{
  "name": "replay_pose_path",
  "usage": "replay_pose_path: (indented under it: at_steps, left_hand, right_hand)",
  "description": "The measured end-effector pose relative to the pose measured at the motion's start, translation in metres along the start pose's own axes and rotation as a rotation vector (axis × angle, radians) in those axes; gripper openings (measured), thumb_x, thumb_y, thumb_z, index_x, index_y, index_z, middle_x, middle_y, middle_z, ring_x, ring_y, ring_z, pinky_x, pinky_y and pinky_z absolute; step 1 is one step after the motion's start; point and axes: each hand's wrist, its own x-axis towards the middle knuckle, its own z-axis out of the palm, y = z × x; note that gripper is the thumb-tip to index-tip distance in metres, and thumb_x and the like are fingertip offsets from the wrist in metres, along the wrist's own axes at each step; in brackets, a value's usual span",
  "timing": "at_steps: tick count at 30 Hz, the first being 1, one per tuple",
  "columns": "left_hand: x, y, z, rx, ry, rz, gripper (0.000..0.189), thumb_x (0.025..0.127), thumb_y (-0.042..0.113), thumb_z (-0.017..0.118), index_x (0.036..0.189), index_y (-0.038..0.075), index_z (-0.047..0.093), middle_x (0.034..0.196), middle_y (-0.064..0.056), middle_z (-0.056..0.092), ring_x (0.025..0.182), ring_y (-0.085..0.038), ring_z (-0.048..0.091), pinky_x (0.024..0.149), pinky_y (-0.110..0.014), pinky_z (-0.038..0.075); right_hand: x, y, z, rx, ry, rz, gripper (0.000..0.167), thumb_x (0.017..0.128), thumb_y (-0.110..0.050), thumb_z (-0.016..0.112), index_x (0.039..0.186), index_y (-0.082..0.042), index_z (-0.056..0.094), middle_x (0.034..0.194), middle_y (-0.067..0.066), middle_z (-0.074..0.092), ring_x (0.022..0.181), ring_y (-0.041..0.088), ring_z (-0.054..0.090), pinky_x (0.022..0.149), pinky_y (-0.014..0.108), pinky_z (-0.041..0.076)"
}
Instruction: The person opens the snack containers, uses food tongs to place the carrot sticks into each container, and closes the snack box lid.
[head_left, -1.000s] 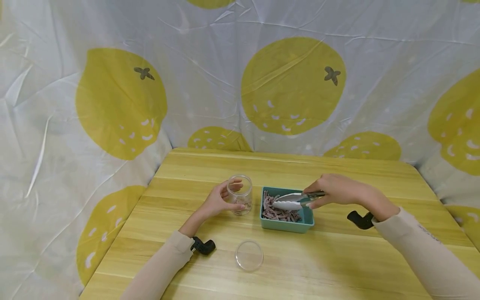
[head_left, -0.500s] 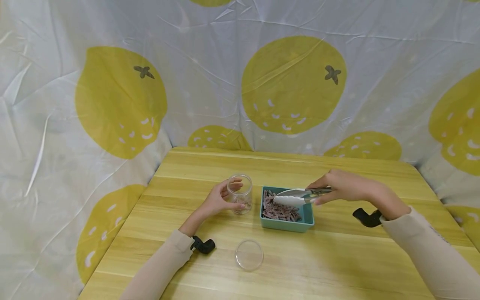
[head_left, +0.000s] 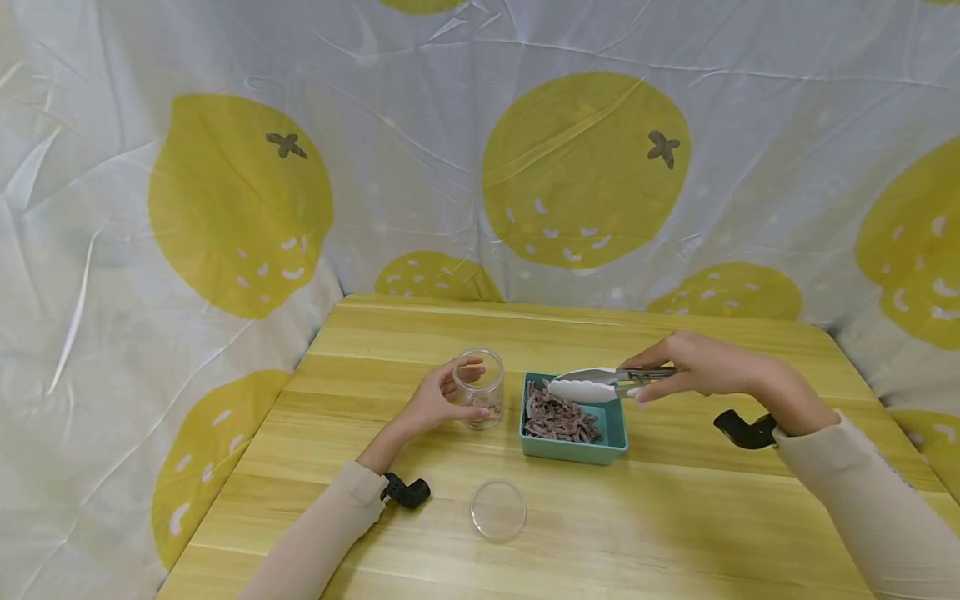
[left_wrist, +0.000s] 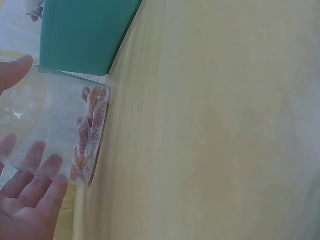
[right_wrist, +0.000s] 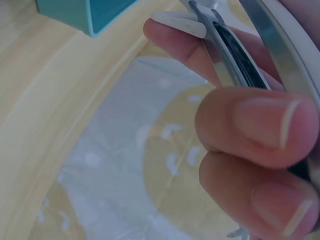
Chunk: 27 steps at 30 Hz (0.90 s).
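Note:
My left hand (head_left: 431,406) holds a clear jar (head_left: 481,390) upright on the table, thumb on the near side and fingers round the far side. Several sugar-dusted, brownish-pink strips (left_wrist: 90,132) lie at the jar's bottom in the left wrist view. In my right hand (head_left: 693,367) are metal tongs (head_left: 588,389) with pale tips, gripped between thumb and fingers. The tips hover over the teal box (head_left: 573,452), above a heap of purplish-brown strips (head_left: 558,421). A dark bit (left_wrist: 35,15) shows at the tongs' tips in the left wrist view; how firmly it is pinched I cannot tell.
A clear round lid (head_left: 498,510) lies on the wooden table (head_left: 637,533), nearer me than the jar and box. Behind the table hangs a lemon-patterned curtain (head_left: 420,167). Black wrist mounts (head_left: 408,492) stick out from both sleeves.
The tongs have risen out of the strips, and my right hand has moved slightly up and to the right with them. My left hand and the jar have stayed in place.

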Motion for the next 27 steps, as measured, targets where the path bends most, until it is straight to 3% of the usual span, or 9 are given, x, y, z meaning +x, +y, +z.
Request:
replay_pose_path:
  at_steps: [3, 6, 10, 18, 23, 27]
  left_hand:
    - [0.000, 0.000, 0.000, -0.002, 0.006, -0.003, 0.083, 0.076, 0.005, 0.087, 0.147, 0.002, 0.045, 0.141, -0.022, 0.054, 0.129, -0.037, 0.052, 0.111, -0.047, 0.037]
    - [0.001, 0.000, 0.000, -0.014, 0.011, -0.006, 0.083, 0.076, 0.003, 0.087, 0.147, 0.002, 0.045, 0.140, -0.022, 0.054, 0.129, -0.038, 0.051, 0.111, -0.046, 0.037]
    - [0.001, 0.000, 0.001, -0.027, 0.008, -0.004, 0.081, 0.075, 0.002, 0.087, 0.146, 0.003, 0.046, 0.140, -0.023, 0.054, 0.130, -0.039, 0.051, 0.111, -0.043, 0.038]
    - [0.001, -0.002, 0.000, -0.041, 0.002, 0.002, 0.080, 0.076, -0.003, 0.085, 0.145, 0.003, 0.046, 0.141, -0.027, 0.052, 0.130, -0.042, 0.049, 0.111, -0.047, 0.036]
    - [0.001, -0.003, 0.001, -0.032, 0.000, 0.012, 0.080, 0.076, -0.005, 0.084, 0.146, 0.000, 0.044, 0.141, -0.031, 0.049, 0.131, -0.046, 0.047, 0.110, -0.050, 0.036]
    - [0.002, -0.002, 0.001, -0.025, 0.001, 0.008, 0.080, 0.076, 0.001, 0.086, 0.145, 0.003, 0.046, 0.141, -0.026, 0.052, 0.131, -0.040, 0.049, 0.111, -0.045, 0.037]
  right_hand:
    - [-0.001, -0.002, -0.002, 0.043, -0.003, 0.023, 0.055, 0.095, -0.037, 0.068, 0.134, 0.000, 0.061, 0.128, 0.015, 0.065, 0.050, 0.000, 0.054, 0.066, 0.028, 0.054]
    - [-0.002, -0.004, -0.005, 0.086, -0.004, 0.053, 0.055, 0.095, -0.036, 0.069, 0.136, -0.001, 0.060, 0.129, 0.018, 0.064, 0.035, 0.001, 0.027, 0.047, 0.028, 0.048]
    - [-0.003, -0.007, -0.008, 0.107, 0.001, 0.083, 0.056, 0.094, -0.037, 0.069, 0.138, -0.004, 0.059, 0.130, 0.016, 0.064, 0.035, 0.002, 0.028, 0.037, 0.028, 0.042]
    - [0.002, -0.012, -0.020, 0.106, 0.014, 0.085, 0.056, 0.093, -0.037, 0.071, 0.139, -0.008, 0.059, 0.127, 0.009, 0.066, 0.037, 0.004, 0.026, 0.037, 0.027, 0.040]
    - [0.008, -0.016, -0.026, 0.096, 0.014, 0.030, 0.052, 0.095, -0.033, 0.070, 0.139, -0.007, 0.059, 0.121, 0.005, 0.069, 0.037, 0.005, 0.029, 0.036, 0.028, 0.040]
    - [0.015, -0.020, -0.030, 0.108, 0.007, -0.021, 0.048, 0.096, -0.028, 0.069, 0.138, -0.006, 0.059, 0.119, 0.003, 0.070, 0.037, 0.004, 0.029, 0.035, 0.028, 0.039]
